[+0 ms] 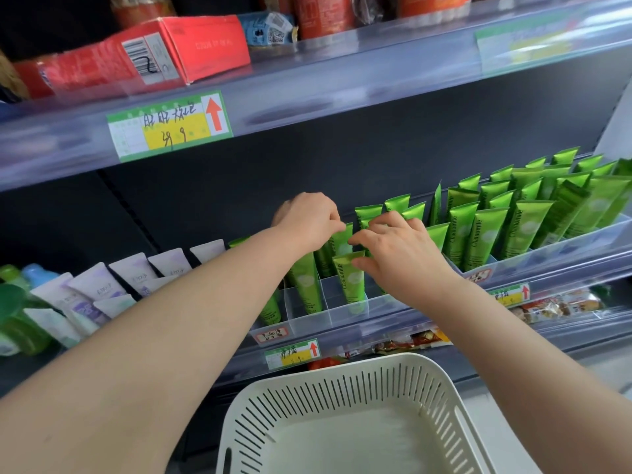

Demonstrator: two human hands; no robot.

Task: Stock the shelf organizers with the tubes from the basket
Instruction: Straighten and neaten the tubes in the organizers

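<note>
Nearest, a white slotted basket (342, 388) shows no tubes inside. Above it, both arms reach to a clear organizer (345, 313) on the shelf (581, 270). The left hand (309, 220) pinches the crimped top of a green tube (342, 241). The right hand (400, 248), fingers bent, touches the front tube (352, 282); whether it grips is unclear. These tubes are probably light, soft-bodied and slick, so the flat, stiffer crimp looks the surest hold. Farther right, a second organizer (547, 254) stands full.

The left hand (307, 218) pinches the top of a rear green tube (342, 239). Just right of it, the right hand (398, 249) pinches the front green tube (352, 285). Both tubes stand in the clear organizer (342, 314) beneath the fingers, with the white basket (342, 381) below the wrists.
</note>
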